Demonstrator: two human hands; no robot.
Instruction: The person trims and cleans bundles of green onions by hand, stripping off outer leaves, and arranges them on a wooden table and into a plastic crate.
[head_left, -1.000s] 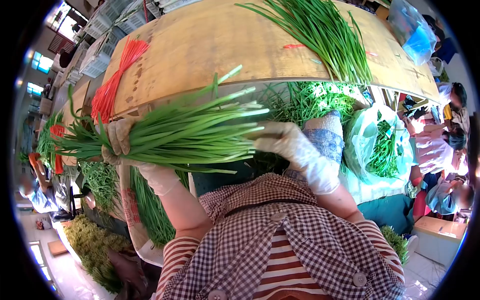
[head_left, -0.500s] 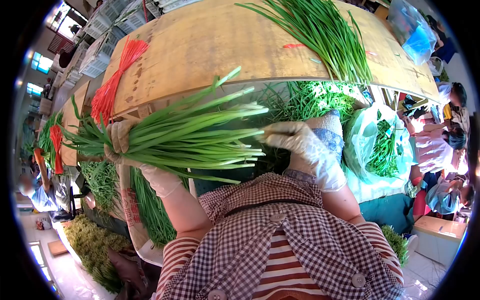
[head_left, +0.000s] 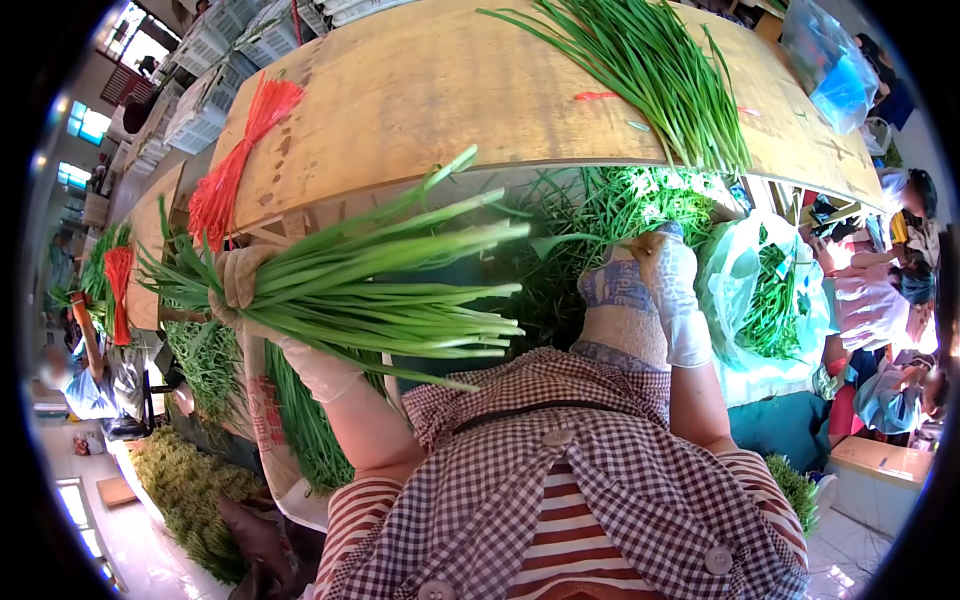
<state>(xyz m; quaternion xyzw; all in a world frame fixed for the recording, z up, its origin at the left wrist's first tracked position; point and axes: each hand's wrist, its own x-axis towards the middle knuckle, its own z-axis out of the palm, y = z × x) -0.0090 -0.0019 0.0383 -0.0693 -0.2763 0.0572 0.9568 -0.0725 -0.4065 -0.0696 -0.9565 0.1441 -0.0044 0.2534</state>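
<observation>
And here the left hand, in a pale glove, is clenched round the leafy end of a fanned bundle of long green stalks, likely so the pale ends spread free for sorting. The bundle hangs in front of the yellow wooden bench. Over to the right hand, fingers pinching a single loose green leaf, apart from the bundle, presumably to keep it out.

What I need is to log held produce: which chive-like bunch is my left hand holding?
The front bunch, pale ends fanned out, clasped in the left hand; the far bunch lies on the wooden tabletop.
</observation>
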